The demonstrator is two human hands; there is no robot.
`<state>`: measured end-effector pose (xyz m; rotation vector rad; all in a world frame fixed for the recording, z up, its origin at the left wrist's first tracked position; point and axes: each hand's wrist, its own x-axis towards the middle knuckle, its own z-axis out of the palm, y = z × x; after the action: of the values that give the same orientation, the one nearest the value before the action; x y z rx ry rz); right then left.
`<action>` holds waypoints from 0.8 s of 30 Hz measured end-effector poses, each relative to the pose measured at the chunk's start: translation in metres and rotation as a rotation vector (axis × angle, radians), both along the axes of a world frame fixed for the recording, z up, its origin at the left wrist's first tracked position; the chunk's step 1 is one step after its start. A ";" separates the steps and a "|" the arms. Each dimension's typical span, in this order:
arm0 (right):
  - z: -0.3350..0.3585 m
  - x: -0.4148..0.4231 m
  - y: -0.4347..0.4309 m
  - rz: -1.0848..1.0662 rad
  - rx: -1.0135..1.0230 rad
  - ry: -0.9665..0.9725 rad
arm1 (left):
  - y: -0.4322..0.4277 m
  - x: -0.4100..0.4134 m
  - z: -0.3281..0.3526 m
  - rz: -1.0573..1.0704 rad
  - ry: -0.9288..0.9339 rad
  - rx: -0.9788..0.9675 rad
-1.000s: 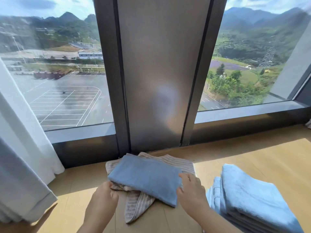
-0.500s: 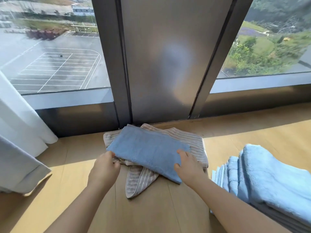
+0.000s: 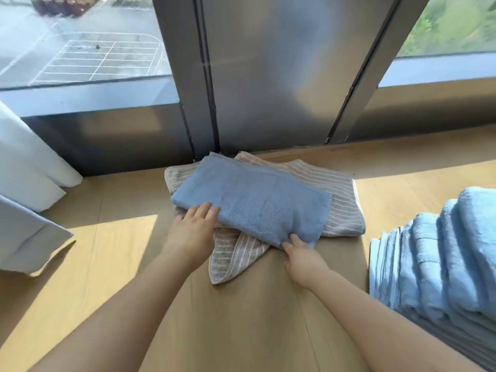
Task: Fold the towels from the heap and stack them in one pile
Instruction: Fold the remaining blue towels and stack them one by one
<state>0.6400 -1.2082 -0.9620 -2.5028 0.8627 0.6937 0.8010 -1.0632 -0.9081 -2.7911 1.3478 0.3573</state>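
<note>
A folded blue towel (image 3: 251, 204) lay slantwise on top of a folded beige striped towel (image 3: 339, 196), both resting on the wooden floor (image 3: 120, 253) close to the dark metal window frame (image 3: 271, 73) at the far side. One loose corner of the striped towel (image 3: 230, 260) stuck out toward the near side from beneath the blue one.

The left hand (image 3: 193, 232) rested at the near left edge of the blue towel, its fingers (image 3: 206, 210) spread flat and released on the cloth, not gripping. The right hand (image 3: 303, 260) was at the near right corner of the same towel; its fingertips (image 3: 295, 238) touched that corner, but whether they pinched the fabric or merely pressed on it could not be told.

To the right, well apart from the two towels, a stack of light blue towels (image 3: 445, 264) sat on the floor, its folded edges fanned leftward. At the left edge hung a white curtain (image 3: 29, 159), with a pale blue cloth (image 3: 24, 237) lying below it. Sunlight fell in bright patches on the floor at left and right.
</note>
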 end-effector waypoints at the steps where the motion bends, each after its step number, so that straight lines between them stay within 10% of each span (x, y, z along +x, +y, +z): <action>1: -0.008 -0.005 0.001 0.006 -0.038 -0.031 | -0.008 0.002 -0.007 -0.045 -0.023 0.010; 10: -0.049 -0.014 0.008 -0.069 -0.261 -0.411 | -0.040 0.012 -0.071 -0.026 -0.140 -0.034; 24: -0.036 -0.076 0.079 -0.067 -0.359 -0.351 | 0.081 -0.099 -0.075 -0.177 -0.258 -0.029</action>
<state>0.5643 -1.1294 -0.9977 -2.7703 1.0003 0.0698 0.7022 -0.9822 -0.9833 -2.5989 1.5279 -0.0265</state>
